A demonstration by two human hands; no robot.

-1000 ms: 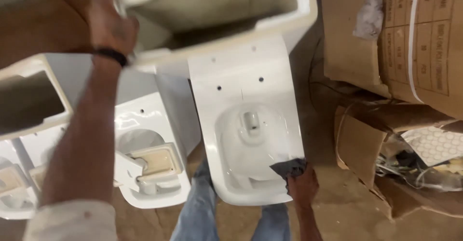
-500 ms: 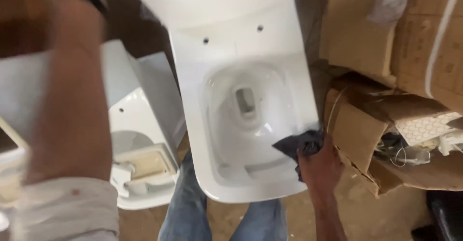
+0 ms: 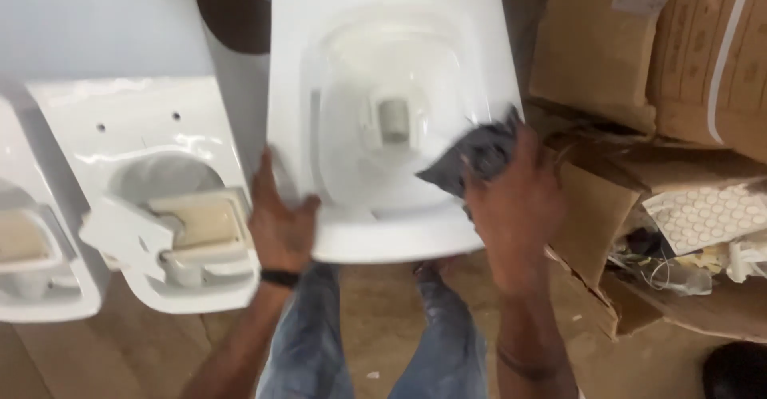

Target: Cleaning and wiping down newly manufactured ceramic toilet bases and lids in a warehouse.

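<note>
White toilet bowl (image 3: 383, 127) stands centre on the floor, between a second toilet (image 3: 152, 199) at left and cardboard boxes (image 3: 639, 71) at right. Judged heavy, rigid, glazed slick, chip-prone; best held by the rim. Left hand (image 3: 280, 223) grips the front-left rim, fingers spread. Right hand (image 3: 515, 199) presses a dark cloth (image 3: 475, 155) to the right rim
</note>
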